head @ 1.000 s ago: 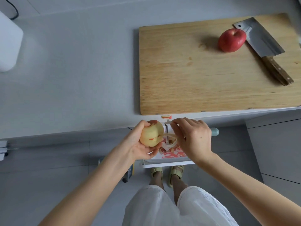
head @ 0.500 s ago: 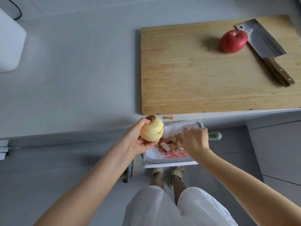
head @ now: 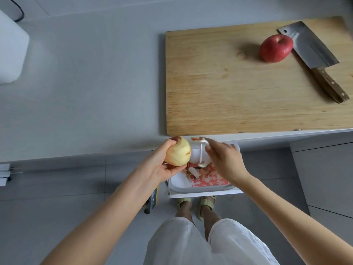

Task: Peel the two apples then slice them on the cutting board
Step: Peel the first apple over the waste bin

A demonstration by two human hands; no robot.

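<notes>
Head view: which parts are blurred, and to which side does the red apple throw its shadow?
Head view: the right hand and the peeler are smeared by motion; the left hand and its peeled apple are sharper. Head view: the red apple throws a soft shadow to its left on the board.

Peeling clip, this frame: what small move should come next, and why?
Probably set the peeler in the right hand against the apple held by the left hand and shave off the red skin left at its top end; the rest looks mostly bare.
</notes>
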